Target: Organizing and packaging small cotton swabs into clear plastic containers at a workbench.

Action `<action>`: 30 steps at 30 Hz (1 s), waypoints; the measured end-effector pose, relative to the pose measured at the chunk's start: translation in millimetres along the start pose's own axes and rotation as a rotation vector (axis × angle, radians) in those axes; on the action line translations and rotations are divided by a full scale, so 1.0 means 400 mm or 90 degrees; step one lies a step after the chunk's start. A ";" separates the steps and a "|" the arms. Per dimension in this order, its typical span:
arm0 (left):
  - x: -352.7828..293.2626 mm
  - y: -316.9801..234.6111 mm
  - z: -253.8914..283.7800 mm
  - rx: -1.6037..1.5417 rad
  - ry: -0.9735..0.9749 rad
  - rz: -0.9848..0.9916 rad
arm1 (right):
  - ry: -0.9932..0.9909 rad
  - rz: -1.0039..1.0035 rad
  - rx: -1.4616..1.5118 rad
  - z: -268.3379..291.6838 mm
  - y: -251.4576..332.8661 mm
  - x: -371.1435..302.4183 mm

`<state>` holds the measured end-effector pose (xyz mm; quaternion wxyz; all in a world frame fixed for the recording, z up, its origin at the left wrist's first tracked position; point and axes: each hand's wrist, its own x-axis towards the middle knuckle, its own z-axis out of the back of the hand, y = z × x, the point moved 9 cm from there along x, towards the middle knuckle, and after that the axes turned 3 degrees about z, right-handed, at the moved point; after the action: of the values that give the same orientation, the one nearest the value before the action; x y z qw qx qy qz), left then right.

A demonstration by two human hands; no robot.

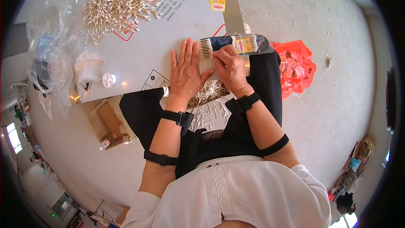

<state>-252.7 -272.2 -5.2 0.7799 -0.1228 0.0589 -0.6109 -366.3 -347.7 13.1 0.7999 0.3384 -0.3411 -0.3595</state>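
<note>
A flat clear pack of cotton swabs [205,49] lies near the table's right edge, with a dark middle and a yellow card [244,44] in its right part. My right hand [230,65] is closed at the pack's lower edge, its fingers curled in and the fingertips partly hidden. Just to the left, my left hand [185,67] rests flat on the table, palm down with the fingers apart, holding nothing. The left end of the pack is close beside its fingertips. A large heap of loose cotton swabs [126,2] spreads over the far left of the table.
Several small yellow cards [217,4] lie at the far right of the grey table [143,50]. A white round lid or cup [109,80] stands at left, beside crumpled clear plastic [55,38]. Below are an open box of swabs [209,93], a cardboard box [107,120] and a red bag [295,65].
</note>
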 end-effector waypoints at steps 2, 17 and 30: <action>0.001 -0.001 0.001 -0.001 -0.003 0.000 | -0.004 0.004 -0.003 0.002 0.002 0.000; 0.000 -0.002 0.000 0.015 -0.008 0.001 | 0.019 0.023 -0.005 -0.005 0.005 -0.007; 0.002 -0.001 -0.001 0.014 -0.003 0.007 | 0.012 -0.011 -0.026 -0.008 -0.007 -0.002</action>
<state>-252.9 -273.1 -5.5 0.7848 -0.1157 0.0509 -0.6067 -364.9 -347.6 9.0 0.8066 0.3285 -0.3234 -0.3701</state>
